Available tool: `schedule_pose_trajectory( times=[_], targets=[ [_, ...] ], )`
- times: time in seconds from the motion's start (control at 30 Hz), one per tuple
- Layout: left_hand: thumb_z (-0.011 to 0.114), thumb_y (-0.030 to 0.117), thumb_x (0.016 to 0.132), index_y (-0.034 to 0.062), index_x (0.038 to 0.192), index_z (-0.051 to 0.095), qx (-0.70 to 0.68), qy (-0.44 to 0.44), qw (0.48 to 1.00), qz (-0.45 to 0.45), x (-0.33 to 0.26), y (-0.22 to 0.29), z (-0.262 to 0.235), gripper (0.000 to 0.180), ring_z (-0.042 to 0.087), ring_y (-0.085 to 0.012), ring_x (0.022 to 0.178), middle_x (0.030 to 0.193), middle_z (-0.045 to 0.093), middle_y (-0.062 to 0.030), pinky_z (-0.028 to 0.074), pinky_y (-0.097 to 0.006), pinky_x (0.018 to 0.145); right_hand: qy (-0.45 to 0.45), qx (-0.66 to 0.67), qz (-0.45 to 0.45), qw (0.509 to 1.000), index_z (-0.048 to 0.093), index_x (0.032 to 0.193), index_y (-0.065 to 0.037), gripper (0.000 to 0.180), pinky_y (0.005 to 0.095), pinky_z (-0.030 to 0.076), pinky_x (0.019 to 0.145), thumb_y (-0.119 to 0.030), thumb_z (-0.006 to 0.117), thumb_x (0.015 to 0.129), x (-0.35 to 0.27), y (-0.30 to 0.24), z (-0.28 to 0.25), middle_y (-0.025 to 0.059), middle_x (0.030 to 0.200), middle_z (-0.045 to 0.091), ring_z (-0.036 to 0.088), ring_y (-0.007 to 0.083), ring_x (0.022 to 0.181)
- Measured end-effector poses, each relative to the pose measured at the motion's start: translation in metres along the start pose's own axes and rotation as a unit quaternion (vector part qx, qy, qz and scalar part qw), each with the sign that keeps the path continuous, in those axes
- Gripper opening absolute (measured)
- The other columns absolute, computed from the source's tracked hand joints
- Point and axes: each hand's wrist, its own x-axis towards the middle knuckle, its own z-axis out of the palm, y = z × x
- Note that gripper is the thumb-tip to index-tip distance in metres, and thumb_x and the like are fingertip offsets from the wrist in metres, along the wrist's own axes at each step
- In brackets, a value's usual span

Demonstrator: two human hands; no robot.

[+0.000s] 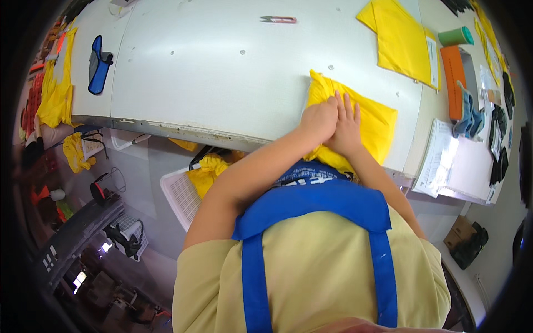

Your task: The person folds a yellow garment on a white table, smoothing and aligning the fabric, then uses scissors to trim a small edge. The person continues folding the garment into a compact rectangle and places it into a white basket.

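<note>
Yellow cloth (366, 125) is lying at the white surface's (222, 72) near edge; both hands are pressing it flat, the left hand (319, 119) fisted, the right hand (345, 127) open-palmed. Another folded yellow cloth (400, 39) is resting at one o'clock.

Both hands press a folded yellow cloth (363, 125) at the white worktop's (222, 72) near edge, the left hand (319, 119) balled beside the flat right hand (347, 130); thread snips (278, 19) lie near the far edge.

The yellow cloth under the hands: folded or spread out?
Folded. The yellow cloth lies as a compact, layered rectangle on the white table, both hands pressing it flat.
</note>
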Motion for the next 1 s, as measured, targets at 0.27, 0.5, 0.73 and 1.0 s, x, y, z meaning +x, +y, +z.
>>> schedule_pose_trajectory(
  times=[0.27, 0.5, 0.73, 1.0],
  targets=[
    [0.048, 0.009, 0.084, -0.0035, 0.099, 0.054, 0.086, -0.044, 0.995, -0.027, 0.018, 0.001, 0.004, 0.02, 0.065, -0.0365, 0.082, 0.086, 0.066, -0.0231, 0.052, -0.043, 0.071, 0.121, 0.2, -0.089, 0.968, 0.059, 0.109, -0.013, 0.038, 0.038, 0.039, 0.087, -0.015, 0.071, 0.073, -0.04, 0.018, -0.014, 0.0085, 0.116, 0.055, 0.05, 0.0259, 0.11],
    [0.051, 0.007, 0.084, -0.0024, 0.101, 0.057, 0.135, -0.061, 0.988, -0.031, 0.025, 0.001, 0.004, 0.021, 0.066, -0.0333, 0.088, 0.094, 0.066, -0.0206, 0.053, -0.039, 0.074, 0.082, 0.121, -0.291, 0.945, 0.062, 0.085, -0.015, 0.012, 0.0317, 0.037, 0.069, -0.017, 0.058, 0.074, -0.042, -0.033, -0.009, 0.0013, 0.08, 0.052, 0.05, 0.0182, 0.078],
    [0.048, 0.007, 0.083, -0.0033, 0.097, 0.056, 0.114, -0.046, 0.992, -0.03, 0.02, 0.0, 0.0, 0.02, 0.065, -0.0353, 0.085, 0.089, 0.066, -0.023, 0.052, -0.042, 0.073, 0.107, 0.101, -0.277, 0.949, 0.06, 0.084, -0.012, 0.011, 0.0324, 0.038, 0.069, -0.016, 0.056, 0.074, -0.051, -0.035, -0.002, 0.0037, 0.081, 0.052, 0.051, 0.02, 0.078],
    [0.048, 0.007, 0.081, -0.0001, 0.1, 0.054, 0.055, -0.013, 0.997, -0.056, 0.005, -0.008, -0.009, 0.021, 0.062, -0.0399, 0.082, 0.088, 0.064, -0.023, 0.05, -0.046, 0.072, 0.148, 0.259, -0.052, 0.953, 0.06, 0.08, -0.008, 0.016, 0.039, 0.042, 0.072, -0.017, 0.07, 0.071, -0.022, -0.021, -0.005, 0.0104, 0.08, 0.059, 0.054, 0.0306, 0.081]
  ],
)
